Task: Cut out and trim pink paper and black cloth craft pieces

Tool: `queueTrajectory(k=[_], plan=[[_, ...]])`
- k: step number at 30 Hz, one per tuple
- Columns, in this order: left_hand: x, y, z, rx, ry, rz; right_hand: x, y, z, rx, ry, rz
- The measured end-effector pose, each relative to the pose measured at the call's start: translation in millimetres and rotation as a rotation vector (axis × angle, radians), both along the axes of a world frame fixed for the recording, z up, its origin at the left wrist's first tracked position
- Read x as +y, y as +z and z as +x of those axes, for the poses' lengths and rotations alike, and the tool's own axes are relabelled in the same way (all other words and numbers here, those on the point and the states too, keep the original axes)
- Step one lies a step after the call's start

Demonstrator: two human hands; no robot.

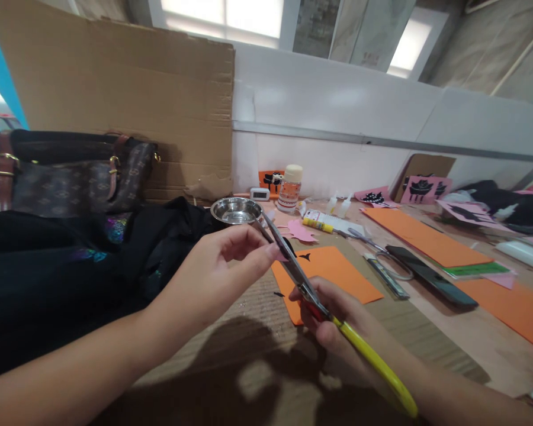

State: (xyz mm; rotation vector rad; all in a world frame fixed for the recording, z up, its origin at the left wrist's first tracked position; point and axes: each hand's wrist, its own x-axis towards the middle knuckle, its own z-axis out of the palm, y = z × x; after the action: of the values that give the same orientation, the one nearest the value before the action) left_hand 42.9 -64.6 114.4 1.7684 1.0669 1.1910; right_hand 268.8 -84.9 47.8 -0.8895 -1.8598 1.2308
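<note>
My right hand [337, 307] grips scissors [298, 275] with a yellow and red handle, their blades slightly apart and pointing up and away to the left. My left hand [226, 266] pinches thumb against fingers right at the blades. A small dark paper piece [289, 244] shows at those fingertips, mostly hidden behind the metal. Beneath and beyond the scissors lies an orange sheet [337, 275], with a small black cut-out [304, 257] on it. Another black scrap [278, 294] rests by its left edge.
A metal bowl [236, 211], a lidded jar [289, 189] and a yellow glue stick [317, 225] stand or lie behind. To the right are a cutter knife [386, 276], a phone [430, 277] and orange card [426, 236]. Dark cloth [93, 284] and a handbag [66, 177] fill the left.
</note>
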Motion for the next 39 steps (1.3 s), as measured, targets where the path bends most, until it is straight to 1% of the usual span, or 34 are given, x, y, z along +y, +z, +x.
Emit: queueTrajectory(k=[3,6,13,19,26,31,39], plan=[[1,0.8,-1,0.005,0.009,0.021,2,-2.4,1,0.016,-0.001,-0.014],[1,-1.4,-1,-0.001,0.017,0.027,2,-4.0,1,0.035,0.017,-0.031],[1,-6.6,0,-0.003,-0.012,0.014,2,-3.0,1,0.045,0.067,-0.072],[1,-9.1,1,0.003,0.01,-0.007,2,-3.7,2,0.049,0.079,-0.053],[0,-7.2,1,0.036,0.011,0.008,1,-1.8,1,0.046,0.082,-0.052],[-1,-6.4,2,0.016,0.01,0.006,1,-3.2,0,0.08,0.075,-0.082],[-2,-5.2,3,-0.01,-0.001,0.01,0,-5.0,0,0.068,0.054,-0.04]])
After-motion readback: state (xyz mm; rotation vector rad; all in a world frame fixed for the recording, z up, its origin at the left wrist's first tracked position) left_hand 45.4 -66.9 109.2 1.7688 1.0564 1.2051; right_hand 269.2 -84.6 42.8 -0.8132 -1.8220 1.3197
